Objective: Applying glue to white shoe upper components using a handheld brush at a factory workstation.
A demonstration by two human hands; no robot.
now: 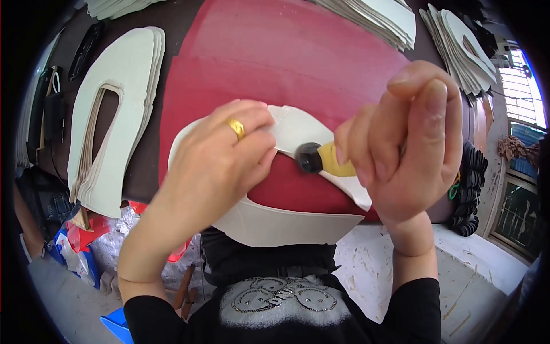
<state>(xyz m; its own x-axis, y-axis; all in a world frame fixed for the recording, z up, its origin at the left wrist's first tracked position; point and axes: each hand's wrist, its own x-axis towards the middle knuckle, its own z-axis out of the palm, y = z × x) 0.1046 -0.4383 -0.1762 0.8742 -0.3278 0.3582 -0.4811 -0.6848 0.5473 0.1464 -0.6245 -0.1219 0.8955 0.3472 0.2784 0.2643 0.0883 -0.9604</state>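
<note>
A white U-shaped sheet piece (286,222), which looks like a shoe upper, lies curved on the red mat (275,63), one end over the near edge. My left hand (226,149), with a gold ring, has its fingers bent and pressed together at the piece's inner edge; they hide part of it. In my closed right hand (409,137) is a hammer with a yellow handle. Its round dark head (309,157) is blurred and sits at the inner edge of the piece's right arm, near my left fingertips. Whether it touches the piece I cannot tell.
Stacks of similar white pieces lie on the dark table at left (117,63), far right (458,51) and the back (378,20). Black devices (54,109) are at the left edge. A bundle of black loops (471,189) hangs at right, near a window (518,212).
</note>
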